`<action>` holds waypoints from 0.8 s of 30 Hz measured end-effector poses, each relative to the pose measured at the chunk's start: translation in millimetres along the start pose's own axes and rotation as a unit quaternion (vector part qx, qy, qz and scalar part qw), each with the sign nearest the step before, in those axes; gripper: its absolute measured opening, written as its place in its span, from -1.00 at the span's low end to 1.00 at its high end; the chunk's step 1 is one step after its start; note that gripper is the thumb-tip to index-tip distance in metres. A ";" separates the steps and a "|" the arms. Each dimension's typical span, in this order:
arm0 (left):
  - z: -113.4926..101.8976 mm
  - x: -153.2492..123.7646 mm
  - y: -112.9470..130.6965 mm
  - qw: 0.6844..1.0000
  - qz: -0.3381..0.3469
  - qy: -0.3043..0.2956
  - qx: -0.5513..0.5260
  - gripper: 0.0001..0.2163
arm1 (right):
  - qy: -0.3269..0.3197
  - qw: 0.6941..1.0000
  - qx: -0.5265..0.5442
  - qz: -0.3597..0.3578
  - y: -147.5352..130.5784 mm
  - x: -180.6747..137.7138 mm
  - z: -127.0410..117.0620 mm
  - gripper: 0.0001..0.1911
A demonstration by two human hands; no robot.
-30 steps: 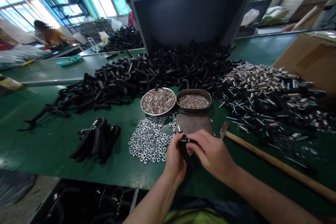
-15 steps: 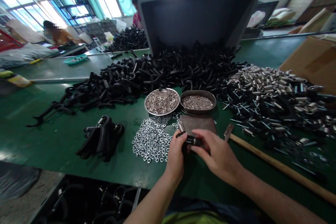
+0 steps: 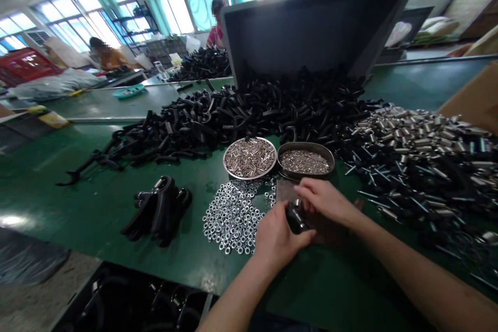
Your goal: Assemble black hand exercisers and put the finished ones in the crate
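Over the flat brown metal plate [image 3: 286, 190], the left hand [image 3: 277, 236] grips a glossy black plastic-looking part [image 3: 296, 219]; close two-handed work on it seems in hand, calling next for a steady hold. The right hand [image 3: 327, 201] curls above the plate (whether pinching anything, I cannot tell), and the part's underside is hidden.
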State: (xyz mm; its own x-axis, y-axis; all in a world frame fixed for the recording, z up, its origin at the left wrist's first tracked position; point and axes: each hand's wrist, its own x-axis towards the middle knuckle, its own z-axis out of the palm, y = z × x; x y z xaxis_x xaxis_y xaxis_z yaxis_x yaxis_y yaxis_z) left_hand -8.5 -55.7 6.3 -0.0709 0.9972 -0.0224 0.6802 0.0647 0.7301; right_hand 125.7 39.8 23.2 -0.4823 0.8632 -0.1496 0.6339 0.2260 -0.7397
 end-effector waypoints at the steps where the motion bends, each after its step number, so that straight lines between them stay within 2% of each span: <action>1: 1.3 1.3 -2.2 0.998 0.033 -0.010 0.044 -0.40 | 0.063 0.992 -0.089 -0.061 -3.7 17.4 -3.8 -0.76; 2: 2.9 2.1 -3.7 0.994 0.067 -0.015 0.086 -0.39 | 0.107 0.974 -0.162 -0.116 -9.5 35.3 -5.0 -0.82; 3: 4.7 2.5 -4.5 0.988 0.098 -0.016 0.122 -0.38 | 0.124 0.960 -0.199 -0.151 -16.8 53.1 -3.7 -0.84; 5: 7.8 2.1 -5.2 0.977 0.136 -0.010 0.166 -0.37 | 0.125 0.946 -0.230 -0.190 -32.7 85.2 4.3 -0.83; 9: 10.0 -0.4 -7.1 0.976 0.133 0.010 0.172 -0.43 | 0.122 0.937 -0.247 -0.215 -52.4 125.7 23.8 -0.84; 13: 9.9 -1.1 -9.9 0.978 0.131 0.010 0.162 -0.45 | 0.132 0.939 -0.237 -0.210 -52.2 139.2 30.5 -0.89; 16: 9.9 0.6 -10.1 0.980 0.120 0.009 0.157 -0.46 | 0.150 0.949 -0.200 -0.193 -52.1 136.6 27.1 -0.90; 19: 9.2 2.1 -9.1 0.982 0.116 0.008 0.152 -0.48 | 0.155 0.960 -0.151 -0.178 -53.5 116.1 16.6 -0.81; 21: 8.2 2.7 -8.5 0.982 0.118 0.004 0.150 -0.49 | 0.140 0.972 -0.066 -0.178 -50.2 90.2 7.2 -0.76; 24: 6.4 3.1 -8.0 0.981 0.122 -0.001 0.149 -0.51 | 0.106 0.977 0.119 -0.145 -32.7 41.0 -3.4 -0.86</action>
State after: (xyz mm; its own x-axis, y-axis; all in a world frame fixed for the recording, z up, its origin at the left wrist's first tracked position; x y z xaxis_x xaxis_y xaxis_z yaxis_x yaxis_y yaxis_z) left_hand -9.5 -52.9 -4.0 0.1229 0.9843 0.1263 0.8598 -0.1692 0.4819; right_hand 87.3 69.4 43.5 -0.4691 0.8581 0.2088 0.3193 0.3853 -0.8658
